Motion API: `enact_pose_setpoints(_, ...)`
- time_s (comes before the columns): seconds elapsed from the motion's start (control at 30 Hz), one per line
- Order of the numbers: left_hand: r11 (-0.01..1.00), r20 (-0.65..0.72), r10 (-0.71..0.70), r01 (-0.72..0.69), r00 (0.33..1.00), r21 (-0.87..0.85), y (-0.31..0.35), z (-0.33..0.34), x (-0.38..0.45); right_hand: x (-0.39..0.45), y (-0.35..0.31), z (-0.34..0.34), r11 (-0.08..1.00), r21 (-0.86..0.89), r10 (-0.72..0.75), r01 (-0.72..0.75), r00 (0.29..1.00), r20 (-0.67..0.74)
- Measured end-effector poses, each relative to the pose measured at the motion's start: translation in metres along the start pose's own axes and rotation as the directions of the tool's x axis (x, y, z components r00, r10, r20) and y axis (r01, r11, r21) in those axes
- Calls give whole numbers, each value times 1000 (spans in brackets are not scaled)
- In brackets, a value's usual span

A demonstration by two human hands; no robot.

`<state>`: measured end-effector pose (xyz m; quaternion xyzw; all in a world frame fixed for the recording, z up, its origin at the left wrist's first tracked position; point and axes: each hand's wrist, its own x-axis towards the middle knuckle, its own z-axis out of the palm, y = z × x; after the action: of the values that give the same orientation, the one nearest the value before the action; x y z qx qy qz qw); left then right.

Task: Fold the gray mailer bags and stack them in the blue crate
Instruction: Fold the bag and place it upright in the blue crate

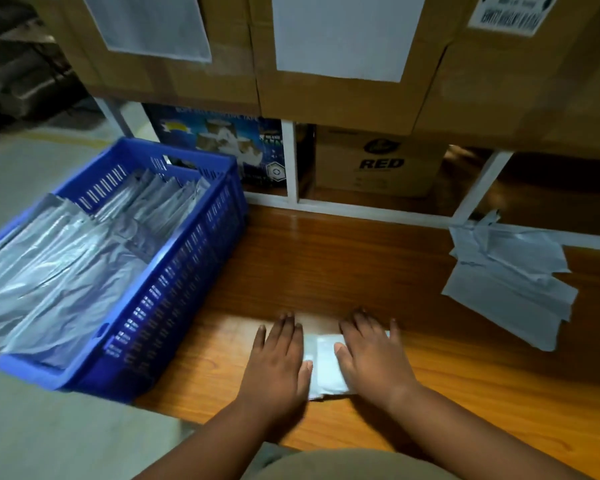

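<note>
A folded gray mailer bag (326,367) lies on the wooden table near its front edge. My left hand (278,358) presses flat on the bag's left part, and my right hand (369,355) presses flat on its right part, fingers straight. Only the strip between my hands shows. The blue crate (174,289) stands at the table's left end, holding several gray mailer bags (66,271) in rows. A loose pile of unfolded gray mailer bags (510,282) lies at the right of the table.
The wooden table (343,265) is bare between the crate and the pile. Behind it a white shelf frame (290,161) holds cardboard boxes (378,164), with larger cartons (343,91) stacked above. A grey floor (32,168) lies to the left.
</note>
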<state>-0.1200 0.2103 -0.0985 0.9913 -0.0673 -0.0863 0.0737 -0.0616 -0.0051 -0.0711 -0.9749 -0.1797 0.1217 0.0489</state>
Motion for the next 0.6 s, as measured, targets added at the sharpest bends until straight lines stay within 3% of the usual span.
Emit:
enact_pose_setpoints(0.1,997,-85,68,-71,994,-38,-14,-7,-23,-7,15,-22,991,-4,-133,135,984,118)
enact_pose_setpoints(0.17,998,-105,-4,-3,994,-59,-16,-18,-24,-6,22,-33,968,-65,-225,241,954,198)
enact_pose_setpoints(0.27,991,30,-124,125,992,-45,-9,-38,-3,7,23,-41,958,-36,-266,285,927,265)
enact_pose_setpoints(0.4,994,188,-110,113,976,-6,-3,-60,21,25,11,-56,938,69,-345,341,885,312)
enact_pose_setpoints(0.6,993,51,-98,101,994,-66,-25,-104,21,46,2,-93,908,82,-415,410,864,285)
